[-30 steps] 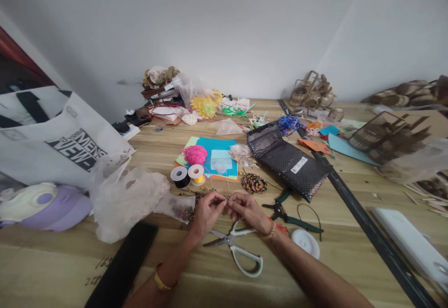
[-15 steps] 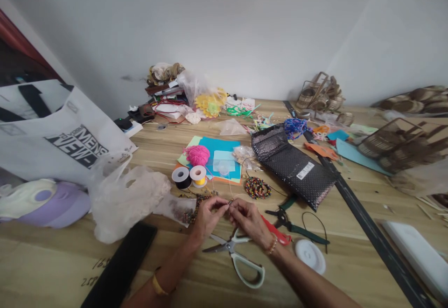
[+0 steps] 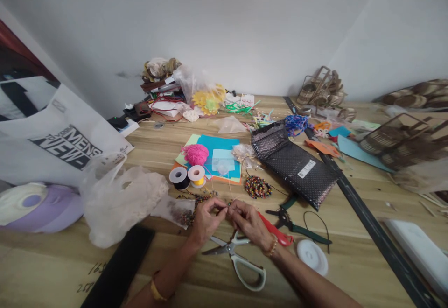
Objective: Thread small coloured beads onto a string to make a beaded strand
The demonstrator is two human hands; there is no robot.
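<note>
My left hand [image 3: 206, 219] and my right hand [image 3: 247, 219] meet fingertip to fingertip above the wooden table [image 3: 350, 233], both pinched on something tiny between them, near a thin thread. White-handled scissors [image 3: 241, 256] lie just under my hands. A clear bag of small beads [image 3: 180, 210] lies left of my left hand. A coil of multicoloured beads [image 3: 257, 186] lies beyond my right hand. A black spool [image 3: 179, 177] and a yellow spool [image 3: 196, 174] stand further back.
Green-handled pliers [image 3: 294, 221] and a white round lid [image 3: 312, 256] lie to the right. A black padded mailer [image 3: 296, 163], pink yarn [image 3: 195, 154] on blue paper, a crumpled plastic bag [image 3: 122, 198], a black phone [image 3: 119, 270] and wicker baskets [image 3: 399, 140] surround the spot.
My hands stay pinched together and have shifted only slightly; the view has drifted a little, showing more of the red handle by my right wrist.
</note>
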